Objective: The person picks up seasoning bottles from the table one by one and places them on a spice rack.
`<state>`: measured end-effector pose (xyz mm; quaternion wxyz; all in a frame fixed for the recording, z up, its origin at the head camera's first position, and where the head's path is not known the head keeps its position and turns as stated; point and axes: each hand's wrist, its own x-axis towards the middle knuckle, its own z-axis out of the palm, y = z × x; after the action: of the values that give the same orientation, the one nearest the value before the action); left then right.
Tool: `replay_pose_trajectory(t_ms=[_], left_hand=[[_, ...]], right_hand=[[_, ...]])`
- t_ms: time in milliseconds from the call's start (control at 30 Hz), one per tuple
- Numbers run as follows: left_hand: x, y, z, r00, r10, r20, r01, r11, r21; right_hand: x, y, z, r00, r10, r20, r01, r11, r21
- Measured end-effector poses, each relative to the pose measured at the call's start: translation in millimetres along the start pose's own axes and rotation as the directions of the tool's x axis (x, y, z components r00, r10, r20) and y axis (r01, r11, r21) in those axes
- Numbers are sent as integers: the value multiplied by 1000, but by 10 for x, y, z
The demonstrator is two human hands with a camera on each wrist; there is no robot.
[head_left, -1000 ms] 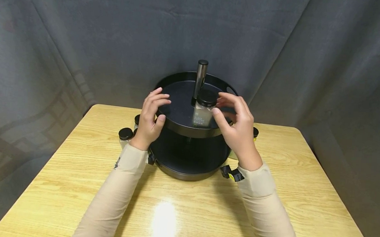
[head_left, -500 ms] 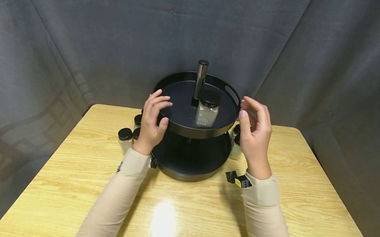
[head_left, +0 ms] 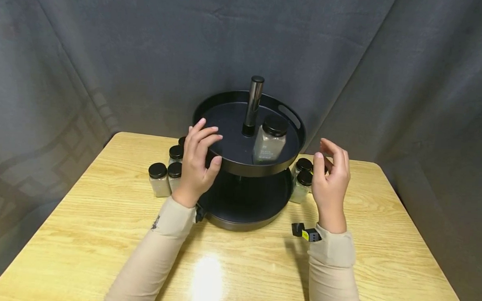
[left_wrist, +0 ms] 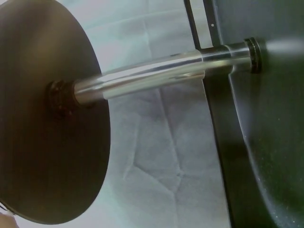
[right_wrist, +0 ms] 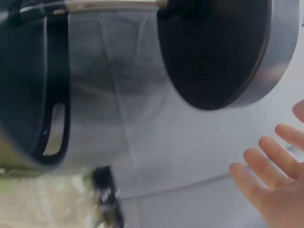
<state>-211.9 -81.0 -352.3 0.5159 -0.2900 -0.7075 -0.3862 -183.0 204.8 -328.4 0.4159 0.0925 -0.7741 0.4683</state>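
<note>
A black two-tier round tray stand has an upper tray (head_left: 224, 154) around a metal post (head_left: 254, 101) and a lower tray (head_left: 242, 202) below it. One clear spice jar (head_left: 268, 145) with a black lid stands on the upper tray, right of the post. My left hand (head_left: 197, 164) is at the tray's left front rim, fingers spread and holding nothing; whether it touches the rim cannot be told. Off to the right, my right hand (head_left: 333, 181) is apart from the tray, its relaxed fingers grasping nothing; the right wrist view shows the fingers (right_wrist: 259, 187) extended.
Several black-lidded jars (head_left: 160, 183) stand on the wooden table (head_left: 100, 234) left of the stand. More jars (head_left: 301, 191) stand on its right, close to the right hand. A grey curtain (head_left: 148, 52) hangs behind.
My right hand has let go of the spice jar and drawn back to the right. The upper tray has turned, carrying the jar rightward, while my left hand has shifted slightly right.
</note>
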Motion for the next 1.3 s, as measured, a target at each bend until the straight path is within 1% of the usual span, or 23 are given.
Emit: replay_pose_trajectory(t_ms=[133,200,267,333,400,533,700,767,900,967,1067,1167,1300], left_hand=[[-26,57,-21,1000,14,8,-15,1000,27],[-31,79,-34,1000,20,12,-21,999,35],[-30,95,-46,999,25,19,-26,999,43],[-27,106,-57,999,28,29,-30,998,48],[-22,112,-70,999,29,42,-32,998,53],[-17,113,-98,998,33,57,-36,997,62],[-12,97,-123,997,42,65,-46,997,58],[-9,87,-140,997,43,65,-46,997,53],[6,59,-182,998,28,50,-31,998,46],[23,42,-206,999,14,34,-15,999,39],[48,17,-241,1000,-11,-5,11,1000,14],[67,-5,-274,998,-44,-39,43,999,-25],[74,-32,-303,996,-88,-30,86,995,-59]], right_hand=[[-21,109,-62,998,44,54,-41,998,-52],[-16,157,-101,993,70,97,-63,995,-80],[-6,205,-148,984,107,144,-91,989,-117],[6,255,-204,969,149,198,-120,981,-150],[19,302,-264,946,186,264,-139,973,-185],[32,379,-372,888,239,392,-159,961,-225],[28,474,-453,831,280,480,-185,954,-235],[28,507,-470,799,302,520,-195,948,-250],[23,559,-479,722,348,598,-199,932,-303],[18,577,-472,695,362,621,-191,926,-326],[4,585,-460,669,381,639,-197,919,-341],[-8,587,-449,651,395,648,-207,914,-349],[-18,600,-437,635,406,658,-215,910,-355]])
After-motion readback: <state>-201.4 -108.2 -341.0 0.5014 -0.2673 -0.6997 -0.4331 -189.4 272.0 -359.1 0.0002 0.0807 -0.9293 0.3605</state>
